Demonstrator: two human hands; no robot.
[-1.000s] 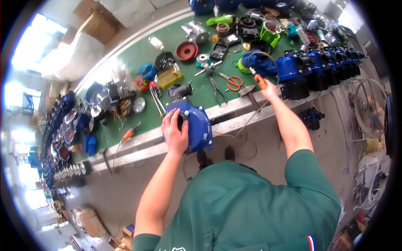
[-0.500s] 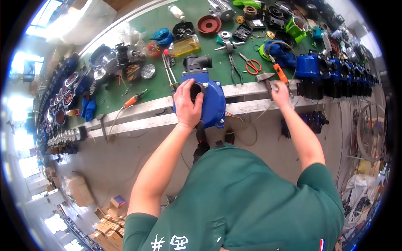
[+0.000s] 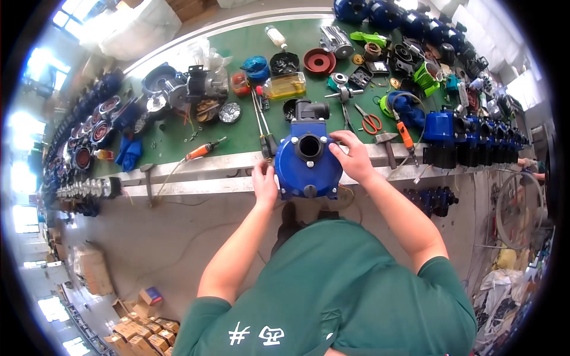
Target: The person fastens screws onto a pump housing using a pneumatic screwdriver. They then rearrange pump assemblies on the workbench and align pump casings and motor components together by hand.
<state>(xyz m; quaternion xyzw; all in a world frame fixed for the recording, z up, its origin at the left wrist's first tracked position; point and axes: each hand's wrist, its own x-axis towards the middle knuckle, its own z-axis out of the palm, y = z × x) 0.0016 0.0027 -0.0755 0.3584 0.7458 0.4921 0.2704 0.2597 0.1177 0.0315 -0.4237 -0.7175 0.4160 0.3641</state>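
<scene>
A blue pump with a round black port on its front and a black elbow fitting on top stands at the bench's front edge. My right hand grips the upper right side of its housing, fingers over the edge and thumb lower down. Beside the left side of the housing is my left hand, its fingers up and apart; whether the tips touch the pump I cannot tell. A hammer lies on the bench edge to the right of my right hand, near an orange power screwdriver.
Two long screwdrivers, red-handled scissors and a bottle of yellow liquid lie behind the pump. Another orange screwdriver and a second hammer are on the left. A row of blue pumps lines the right edge.
My right hand has let go of the hammer and moved left onto the pump. My left hand has dropped from the pump's front port to its left side. The pump has shifted and turned slightly.
</scene>
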